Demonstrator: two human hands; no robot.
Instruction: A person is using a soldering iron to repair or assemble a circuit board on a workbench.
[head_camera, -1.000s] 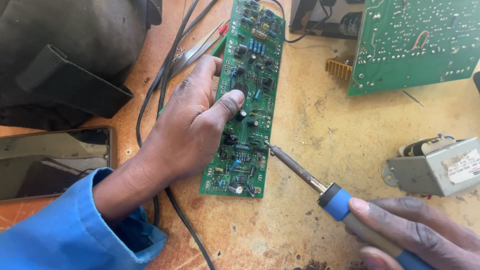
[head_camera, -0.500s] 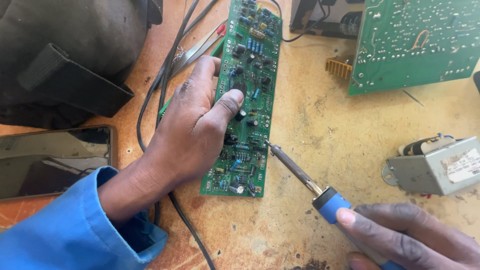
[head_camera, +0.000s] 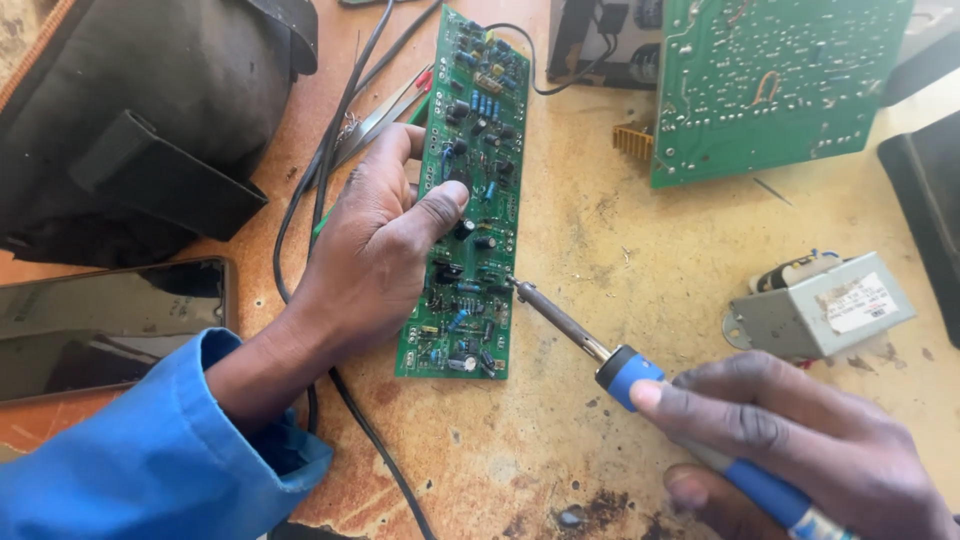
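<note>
Your left hand rests on the narrow circuit board lying mid-table, with cables running under your wrist and a phone and bag to its left. Your right hand holds the soldering iron, tip touching the board's right edge. A transformer sits right, a larger board behind it.

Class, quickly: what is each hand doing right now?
Left hand: pressing down on the narrow green circuit board, thumb on top.
Right hand: closed around the blue-handled soldering iron, tip at the board's edge.
</note>
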